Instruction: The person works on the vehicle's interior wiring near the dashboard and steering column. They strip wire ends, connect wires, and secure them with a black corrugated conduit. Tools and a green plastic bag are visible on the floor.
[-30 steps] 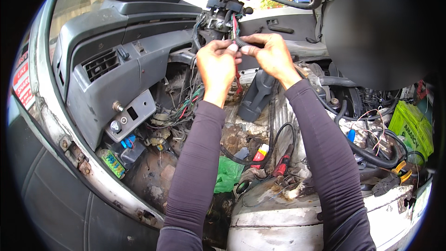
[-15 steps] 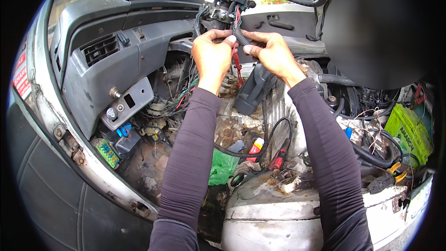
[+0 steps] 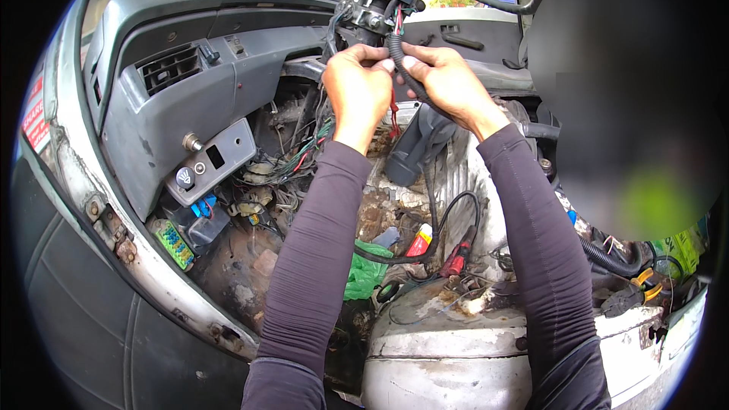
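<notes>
Below the steering column [image 3: 373, 14], a black corrugated cable sleeve [image 3: 396, 47] runs around a bundle of red, green and white wires [image 3: 399, 23]. My left hand [image 3: 358, 91] is closed, its thumb and forefinger pinching the sleeve's left side. From the other side, my right hand [image 3: 449, 85] grips the same sleeve, whose lower part passes under the fingers. A red wire [image 3: 394, 110] hangs down beneath the hands. How the wires lie inside the sleeve is hidden.
Loose wiring [image 3: 304, 159] spills from the opened grey dashboard [image 3: 190, 99]. A fuse box [image 3: 174, 244] lies at lower left. On the floor are a green plastic bag [image 3: 367, 273] and a red-handled tool [image 3: 457, 258]. Yellow-handled pliers [image 3: 634, 292] rest at right.
The sleeve now stands more upright and covers more of the wires between my hands. Less of the red wire shows. Both hands appear slightly farther right in the picture.
</notes>
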Motion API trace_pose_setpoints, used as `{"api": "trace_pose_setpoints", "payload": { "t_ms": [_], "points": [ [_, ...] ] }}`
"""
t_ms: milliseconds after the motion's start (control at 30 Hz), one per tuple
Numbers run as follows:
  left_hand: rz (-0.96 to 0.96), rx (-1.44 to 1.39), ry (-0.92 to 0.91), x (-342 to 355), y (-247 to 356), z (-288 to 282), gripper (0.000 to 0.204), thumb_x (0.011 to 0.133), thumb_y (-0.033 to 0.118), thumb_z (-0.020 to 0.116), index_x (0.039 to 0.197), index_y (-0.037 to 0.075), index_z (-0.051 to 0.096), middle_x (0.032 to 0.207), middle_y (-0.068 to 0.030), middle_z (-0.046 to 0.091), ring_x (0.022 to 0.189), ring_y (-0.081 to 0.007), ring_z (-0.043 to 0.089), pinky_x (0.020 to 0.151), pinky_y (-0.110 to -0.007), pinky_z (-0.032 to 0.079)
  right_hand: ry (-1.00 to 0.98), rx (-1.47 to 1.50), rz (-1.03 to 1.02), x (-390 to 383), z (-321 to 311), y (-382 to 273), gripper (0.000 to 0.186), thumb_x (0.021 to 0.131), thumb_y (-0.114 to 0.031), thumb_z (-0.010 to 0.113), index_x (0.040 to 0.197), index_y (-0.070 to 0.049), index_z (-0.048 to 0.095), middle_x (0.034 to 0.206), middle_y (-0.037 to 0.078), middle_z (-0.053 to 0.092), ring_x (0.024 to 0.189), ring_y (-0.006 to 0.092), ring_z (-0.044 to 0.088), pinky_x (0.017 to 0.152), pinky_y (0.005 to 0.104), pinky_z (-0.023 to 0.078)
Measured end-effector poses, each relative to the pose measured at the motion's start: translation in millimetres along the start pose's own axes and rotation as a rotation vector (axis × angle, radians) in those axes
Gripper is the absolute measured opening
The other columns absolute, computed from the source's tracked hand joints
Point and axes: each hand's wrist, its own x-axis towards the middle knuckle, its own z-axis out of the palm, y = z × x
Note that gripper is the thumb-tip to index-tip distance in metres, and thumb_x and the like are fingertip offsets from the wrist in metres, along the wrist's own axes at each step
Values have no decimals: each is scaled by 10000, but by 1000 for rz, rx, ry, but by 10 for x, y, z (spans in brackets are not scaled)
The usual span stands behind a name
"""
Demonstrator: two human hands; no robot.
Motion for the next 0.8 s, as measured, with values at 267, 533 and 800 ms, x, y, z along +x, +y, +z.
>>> {"api": "trace_pose_setpoints", "payload": {
  "t_ms": [267, 533, 800],
  "points": [
    [122, 148, 63, -42, 33, 55, 132, 824, -33, 745, 949, -70, 765, 807, -206, 767, 727, -231, 762, 718, -346, 578, 269, 96, -11, 121, 190, 79, 305, 972, -15, 639, 1233, 134, 688, 1038, 133, 749, 911, 152, 679, 848, 255, 537],
    [78, 154, 30, 11, -28, 50, 120, 807, -11, 757, 915, -57, 780, 807, -227, 759, 741, -263, 763, 739, -368, 577, 243, -203, -70, 192, 131, 91, 298, 973, -199, 702, 1016, 89, 767, 874, 110, 751, 816, 121, 633, 760, 306, 509],
    [116, 154, -56, 21, -54, 126, 184, 867, 21, 710, 1013, -75, 769, 829, -177, 783, 747, -187, 754, 727, -324, 575, 454, -126, -61, 358, 246, 155, 301, 953, -183, 727, 1001, 112, 754, 810, 96, 740, 734, 124, 642, 690, 304, 523]
  ]
}}
